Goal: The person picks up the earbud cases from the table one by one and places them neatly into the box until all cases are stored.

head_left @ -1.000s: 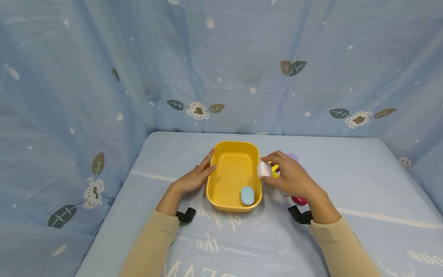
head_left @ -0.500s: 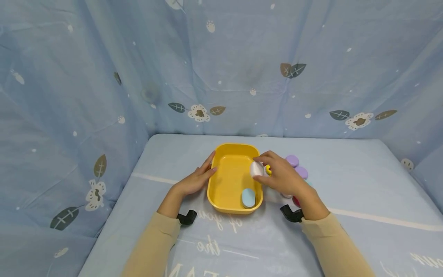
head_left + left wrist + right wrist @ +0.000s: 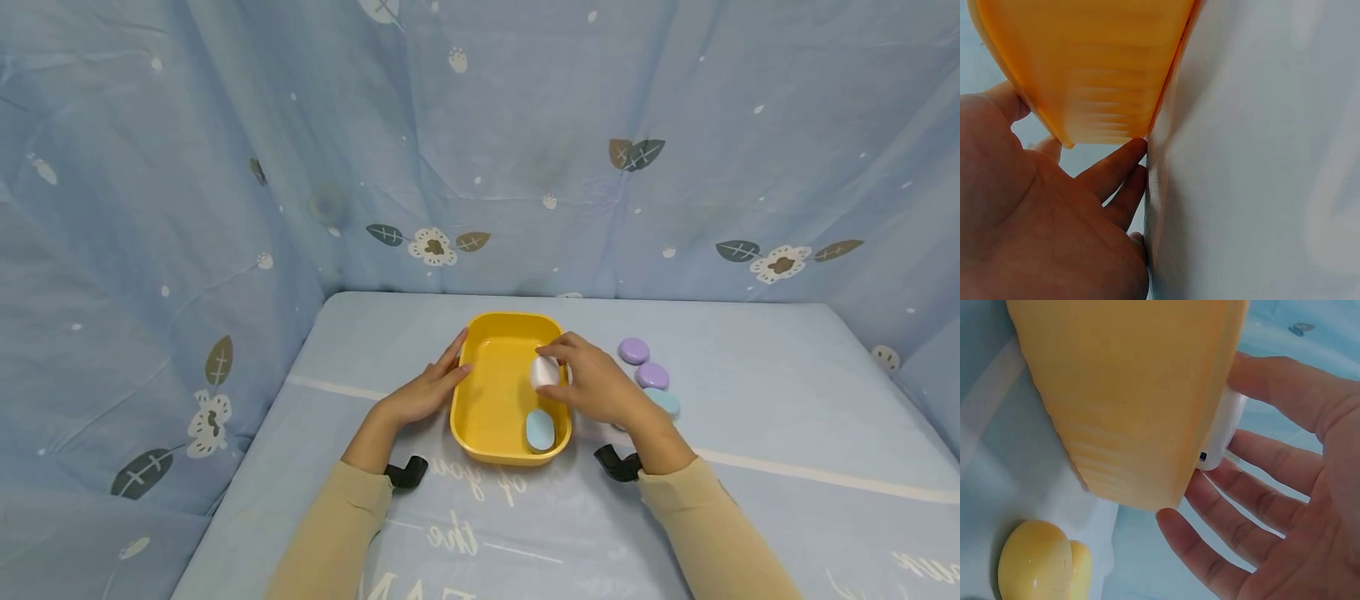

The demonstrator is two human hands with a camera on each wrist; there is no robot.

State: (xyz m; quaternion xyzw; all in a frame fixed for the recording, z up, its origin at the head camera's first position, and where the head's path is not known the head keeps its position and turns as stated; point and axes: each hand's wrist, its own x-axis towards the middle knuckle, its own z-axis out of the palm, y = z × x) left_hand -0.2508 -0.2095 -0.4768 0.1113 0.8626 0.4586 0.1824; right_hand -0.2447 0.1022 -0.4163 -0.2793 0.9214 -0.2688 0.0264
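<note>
The right grip (image 3: 590, 381) pinches a white piece (image 3: 544, 373) over the yellow tray (image 3: 487, 400). Just nearer the wearer than that grip, a pale-blue oval (image 3: 540, 430) sits in the tray. Opposite, the left grip (image 3: 422, 390) holds the tray, thumb over its rim. Right of the right grip, two lilac discs (image 3: 652, 376) rest on the surface (image 3: 757, 375).

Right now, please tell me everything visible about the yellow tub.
The yellow tub is plastic-looking, rectangular with rounded corners, open above, ridged outside. It rests upright on the table. The left hand holds its left side. A blue piece lies in its near right corner; the right hand holds a white piece over its right side.
</note>
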